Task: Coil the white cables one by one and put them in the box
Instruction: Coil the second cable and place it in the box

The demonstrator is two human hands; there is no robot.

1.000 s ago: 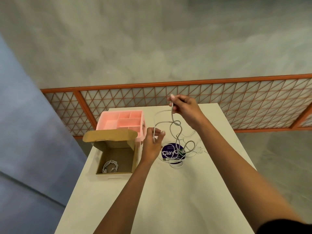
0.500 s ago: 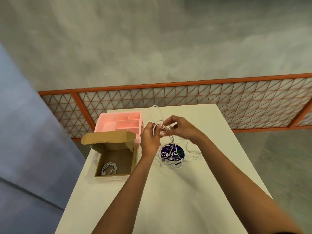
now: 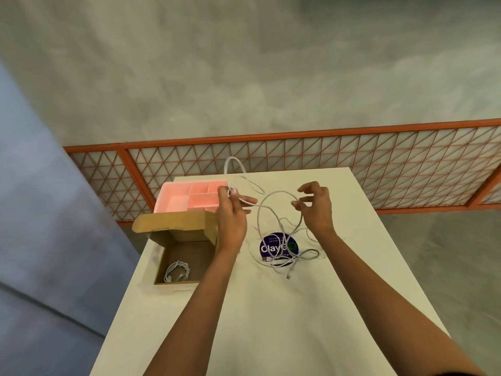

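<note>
My left hand point(image 3: 230, 213) pinches a loop of a white cable point(image 3: 260, 213) above the table, near the pink tray. My right hand point(image 3: 315, 206) holds the same cable further along, between thumb and fingers, and a wide loop hangs between the two hands. The cable's lower part runs down into a loose tangle of white cables point(image 3: 290, 257) lying on the table. To the left stands an open cardboard box point(image 3: 162, 261) with one coiled white cable point(image 3: 177, 271) inside.
A pink compartment tray point(image 3: 173, 196) sits behind the box at the table's far left. A round purple sticker point(image 3: 271, 246) lies under the tangle. The white table point(image 3: 271, 321) ends at an orange lattice railing point(image 3: 379, 164).
My hands were close together half a second ago. They have moved apart, the right hand going right, and a wide loop of cable has opened between them.
</note>
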